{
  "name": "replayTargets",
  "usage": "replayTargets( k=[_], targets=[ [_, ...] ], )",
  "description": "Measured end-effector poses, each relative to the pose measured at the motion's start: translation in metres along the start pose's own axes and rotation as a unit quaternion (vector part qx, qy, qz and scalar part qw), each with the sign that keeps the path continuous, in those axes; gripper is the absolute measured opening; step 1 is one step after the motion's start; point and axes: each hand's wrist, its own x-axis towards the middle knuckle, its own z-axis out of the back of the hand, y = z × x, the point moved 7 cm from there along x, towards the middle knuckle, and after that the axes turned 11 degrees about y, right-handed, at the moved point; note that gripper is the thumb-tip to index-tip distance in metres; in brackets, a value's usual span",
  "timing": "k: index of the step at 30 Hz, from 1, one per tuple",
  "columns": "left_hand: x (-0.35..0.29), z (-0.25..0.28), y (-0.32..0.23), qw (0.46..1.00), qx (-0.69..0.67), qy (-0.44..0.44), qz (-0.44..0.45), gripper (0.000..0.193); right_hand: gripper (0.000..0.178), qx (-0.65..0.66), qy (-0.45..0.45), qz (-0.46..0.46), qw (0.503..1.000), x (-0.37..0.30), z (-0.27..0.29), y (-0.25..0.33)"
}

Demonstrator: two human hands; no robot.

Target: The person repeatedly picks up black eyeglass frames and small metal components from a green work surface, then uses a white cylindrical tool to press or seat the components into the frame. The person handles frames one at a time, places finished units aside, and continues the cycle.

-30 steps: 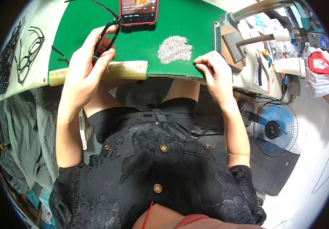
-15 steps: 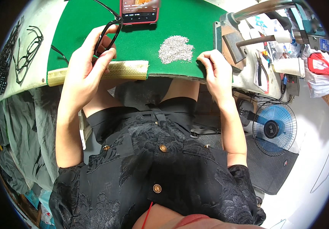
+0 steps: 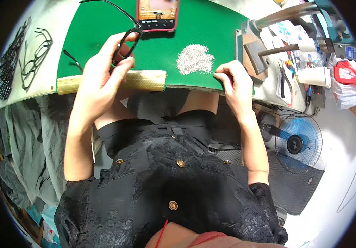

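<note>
My left hand (image 3: 101, 78) is closed around a black eyeglass frame (image 3: 138, 29), raised over the green mat (image 3: 215, 25). One temple of the frame stretches up and to the left; fingers partly hide the rim. Below this hand, a yellow mesh-patterned strip (image 3: 147, 81) lies along the mat's front edge. My right hand (image 3: 238, 84) rests at that edge farther right, thumb and forefinger pinched together. Whatever lies between those fingertips is too small to make out. Just left of them sits a loose pile of tiny silvery pieces (image 3: 195, 59).
A phone (image 3: 158, 25) in a red case stands at the back. Right of the mat are a metal bench tool (image 3: 254, 51), pliers (image 3: 285, 84) and a white cup (image 3: 315, 77). More black eyeglass frames (image 3: 37, 58) lie far left. A blue fan (image 3: 297, 144) stands below right.
The whole view has shifted slightly, so the table sits a little lower and more to the right. Both hands keep nearly the same pose, the left still holding the eyeglass frame.
</note>
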Motion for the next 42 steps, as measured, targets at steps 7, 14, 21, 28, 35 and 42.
replayTargets(
  k=[7, 14, 21, 28, 35, 42],
  targets=[
    [0.0, 0.002, -0.002, 1.0, -0.004, -0.002, 0.004, 0.045, 0.012, -0.053, 0.014, 0.011, 0.998, 0.003, -0.003, 0.006],
    [-0.003, 0.006, -0.006, 0.999, 0.003, -0.043, -0.014, 0.045, 0.014, -0.114, -0.017, 0.04, 0.992, -0.003, -0.005, 0.013],
    [-0.004, 0.007, -0.007, 0.999, -0.016, -0.046, -0.024, 0.044, 0.01, -0.065, -0.041, 0.025, 0.997, -0.011, -0.006, 0.003],
    [-0.006, 0.001, -0.02, 0.997, -0.032, -0.037, -0.065, 0.045, 0.01, -0.016, -0.052, 0.003, 0.998, -0.01, -0.003, -0.003],
    [-0.007, -0.004, -0.022, 0.999, -0.029, -0.01, -0.035, 0.046, 0.012, -0.135, -0.039, 0.054, 0.989, -0.006, -0.005, 0.015],
    [-0.007, -0.006, -0.023, 0.999, 0.031, -0.015, -0.031, 0.047, 0.013, -0.178, 0.011, 0.057, 0.982, -0.002, -0.01, 0.017]
  ],
)
